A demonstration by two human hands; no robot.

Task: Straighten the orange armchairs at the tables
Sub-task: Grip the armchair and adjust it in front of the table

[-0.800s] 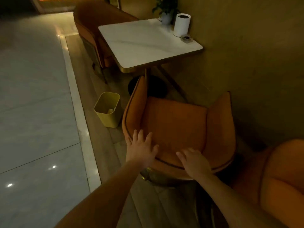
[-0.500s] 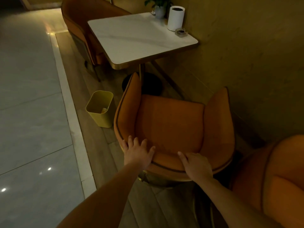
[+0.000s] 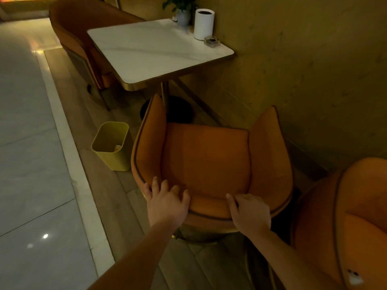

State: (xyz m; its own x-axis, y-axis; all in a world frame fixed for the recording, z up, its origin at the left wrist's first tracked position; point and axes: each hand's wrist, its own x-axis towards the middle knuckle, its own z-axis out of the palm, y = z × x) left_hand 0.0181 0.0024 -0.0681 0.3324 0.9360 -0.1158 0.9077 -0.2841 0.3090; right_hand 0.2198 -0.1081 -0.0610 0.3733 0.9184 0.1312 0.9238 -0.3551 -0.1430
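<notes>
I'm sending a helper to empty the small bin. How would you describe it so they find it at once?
Start at the white square table against the wall. On the wooden floor on its aisle side, just left of the orange armchair nearest the camera, stands the bin. It is the only yellow, open-topped container on the floor; the white cylinder sits on the tabletop.

Armchair point(image 3: 209, 160): orange upholstery, dark piping running along its rim, gold base showing beneath. Second armchair point(image 3: 356, 216), lower right: the same orange with dark piping. Far armchair point(image 3: 79, 38): showing brownish orange in shadow. Desk point(image 3: 150, 51): white top carrying faint grey marble veining, gold edge band. Bin point(image 3: 113, 147): plain yellow. Canister point(image 3: 203, 25): white with a dark top. Plant point(image 3: 178, 5): green leaves in a pale pot. Floor point(image 3: 27, 164): pale grey tiles bordering brown wood-grain planks.
</notes>
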